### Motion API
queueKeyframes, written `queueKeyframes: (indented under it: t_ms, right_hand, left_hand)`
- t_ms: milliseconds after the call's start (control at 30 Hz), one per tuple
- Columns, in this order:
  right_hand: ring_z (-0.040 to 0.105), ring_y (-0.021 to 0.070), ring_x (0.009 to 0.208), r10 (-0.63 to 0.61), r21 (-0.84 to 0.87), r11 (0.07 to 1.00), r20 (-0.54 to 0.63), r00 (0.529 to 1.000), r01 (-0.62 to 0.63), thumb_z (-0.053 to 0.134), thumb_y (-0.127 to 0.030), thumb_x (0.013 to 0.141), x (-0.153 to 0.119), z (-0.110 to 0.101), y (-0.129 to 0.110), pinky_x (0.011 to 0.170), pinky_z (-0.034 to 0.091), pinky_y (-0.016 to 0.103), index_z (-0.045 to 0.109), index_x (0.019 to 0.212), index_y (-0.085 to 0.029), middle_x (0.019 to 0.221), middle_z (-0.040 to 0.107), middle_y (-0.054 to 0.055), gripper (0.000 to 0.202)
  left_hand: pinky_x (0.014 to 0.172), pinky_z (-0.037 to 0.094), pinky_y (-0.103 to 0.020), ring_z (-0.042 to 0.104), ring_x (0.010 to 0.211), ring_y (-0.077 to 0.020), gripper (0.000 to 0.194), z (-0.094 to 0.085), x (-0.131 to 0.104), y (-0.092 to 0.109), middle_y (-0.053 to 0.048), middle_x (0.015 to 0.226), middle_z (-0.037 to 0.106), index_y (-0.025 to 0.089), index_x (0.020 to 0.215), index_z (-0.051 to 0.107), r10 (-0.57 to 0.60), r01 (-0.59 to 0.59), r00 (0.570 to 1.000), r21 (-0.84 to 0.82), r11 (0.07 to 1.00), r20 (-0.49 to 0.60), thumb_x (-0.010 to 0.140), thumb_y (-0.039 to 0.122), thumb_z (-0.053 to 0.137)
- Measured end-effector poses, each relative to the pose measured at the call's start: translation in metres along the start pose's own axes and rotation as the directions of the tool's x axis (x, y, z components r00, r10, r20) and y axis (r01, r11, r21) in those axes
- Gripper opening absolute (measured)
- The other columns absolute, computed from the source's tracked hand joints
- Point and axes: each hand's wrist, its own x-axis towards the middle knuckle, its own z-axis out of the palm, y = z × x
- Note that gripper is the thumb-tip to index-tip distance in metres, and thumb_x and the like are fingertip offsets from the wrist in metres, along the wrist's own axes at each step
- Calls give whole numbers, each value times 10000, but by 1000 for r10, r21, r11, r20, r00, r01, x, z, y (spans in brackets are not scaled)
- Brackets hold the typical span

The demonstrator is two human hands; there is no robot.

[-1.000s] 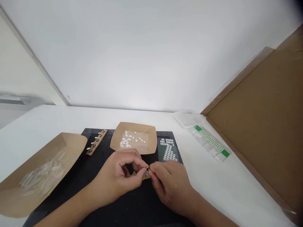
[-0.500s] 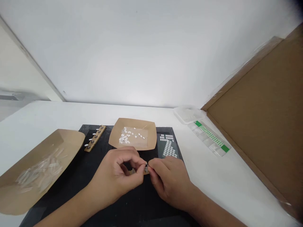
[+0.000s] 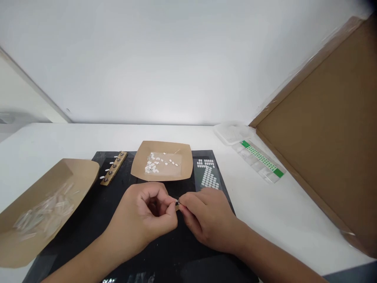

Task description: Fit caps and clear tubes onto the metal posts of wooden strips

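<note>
1. Pinching from one side comes the left hand (image 3: pixel 147 214), thumb and forefinger closed on a small dark piece (image 3: pixel 177 203); the right hand (image 3: pixel 207 216) closes in from the other, its fingertips clamped there too.
2. And there's the piece itself, low in the middle, held between the two pinches over the black mat (image 3: pixel 165 251) — mostly covered by fingers, so its full shape can't be told.
3. Just under it peeks a bit of tan strip (image 3: pixel 177 208); whether the two are joined, I can't tell.
4. Handling, by the look of it: very light, hard and rather slick, easy to lose from a fingertip. The strip seems stiff, like thin board, and might crease if squeezed hard.
5. Best hold, I'd judge: strip by its edges, dark piece by its sides — light pressure, nothing twisting.
6. Beyond the left hand, on the mat, lies a studded strip (image 3: pixel 113 169) with white tags along it; straight ahead of the hands sits a cardboard tray (image 3: pixel 185 148) holding loose white tags.
</note>
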Motion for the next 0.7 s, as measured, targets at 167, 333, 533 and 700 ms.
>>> queueKeyframes:
  t_ms: [167, 333, 533, 700]
  right_hand:
    - [456, 120, 542, 11, 71, 997, 15, 1000, -13, 445, -259, 1082, 0, -1, 1, 566, 242, 294, 579, 900, -211, 689, 624, -39, 231]
    - [466, 113, 551, 31, 212, 976, 46, 998, -40, 460, -258, 1076, -2, 0, 3, 566, 265, 277, 551, 948, -220, 699, 605, -56, 161]
    - [492, 106, 573, 68, 372, 922, 118, 991, -107, 458, -262, 1074, -1, 0, 6, 582, 316, 251, 553, 971, -223, 735, 611, -53, 145]
    - [546, 107, 631, 84, 454, 879, 146, 986, -142, 429, -267, 1091, 0, -3, 7, 608, 388, 230, 570, 976, -214, 801, 639, -28, 190]
  left_hand:
    - [447, 346, -168, 442, 483, -73, 210, 0, 0, 1, 41, 533, 511, 172, 584, 546, -3, 3, 1000, -38, 999, 6, 698, 216, 718]
    - [421, 423, -174, 529, 433, -84, 196, 0, -1, -6, 44, 536, 554, 179, 618, 573, -35, 40, 999, -129, 991, 42, 732, 213, 729]
    - [387, 475, -160, 596, 377, -97, 193, -1, -1, -5, 50, 511, 588, 171, 658, 587, -107, 130, 988, -240, 962, 109, 754, 195, 752]
    - [438, 596, -222, 598, 367, -95, 221, -5, 0, -3, 59, 522, 600, 162, 674, 607, -100, 157, 977, -316, 936, 189, 803, 200, 782]
